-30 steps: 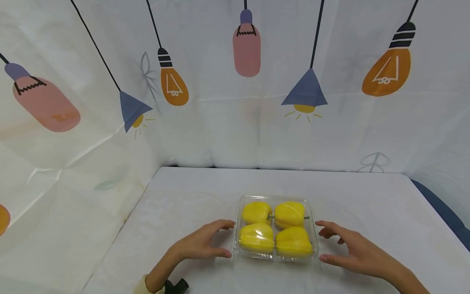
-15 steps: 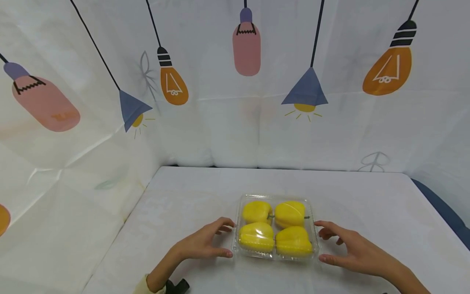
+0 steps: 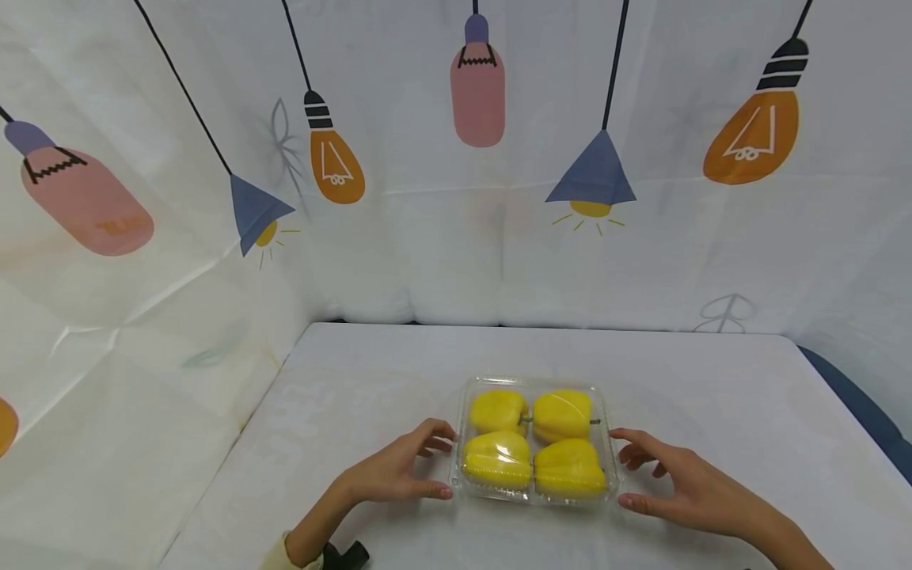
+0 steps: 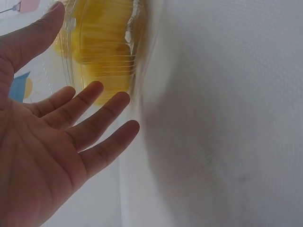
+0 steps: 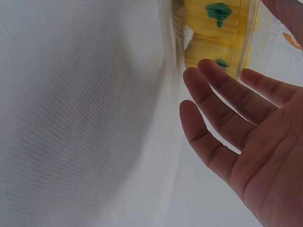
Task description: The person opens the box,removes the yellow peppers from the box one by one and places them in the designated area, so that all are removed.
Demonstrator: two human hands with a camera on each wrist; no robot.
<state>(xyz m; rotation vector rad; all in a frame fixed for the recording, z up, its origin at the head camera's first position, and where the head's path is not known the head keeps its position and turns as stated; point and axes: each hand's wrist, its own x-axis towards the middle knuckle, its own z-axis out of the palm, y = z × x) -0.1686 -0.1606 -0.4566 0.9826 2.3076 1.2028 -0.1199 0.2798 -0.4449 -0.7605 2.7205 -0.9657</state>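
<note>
A clear plastic clamshell box (image 3: 530, 500) lies on the white table, its lid down over several yellow bell peppers (image 3: 498, 460). In the head view my left hand (image 3: 392, 469) is at the box's left side, thumb and fingers spread, fingertips right by the wall. On the opposite side, my right hand (image 3: 680, 484) is held the same way, fingertips close to the right wall. The left wrist view shows the open palm (image 4: 42, 161) with relaxed fingers beside the ridged box wall. Green stems (image 5: 219, 13) show through the plastic in the right wrist view, next to my spread fingers (image 5: 222, 118).
The white table (image 3: 385, 364) reaches back to a hanging white cloth (image 3: 427, 253) printed with lamps and bulbs. A dark strap piece (image 3: 345, 556) is at my left wrist by a pale sleeve (image 3: 281, 556). Dark blue fabric (image 3: 855, 408) shows beyond the table's right edge.
My left fingers have lifted and shifted very slightly toward the box. The right hand and the box stay nearly where they were.
</note>
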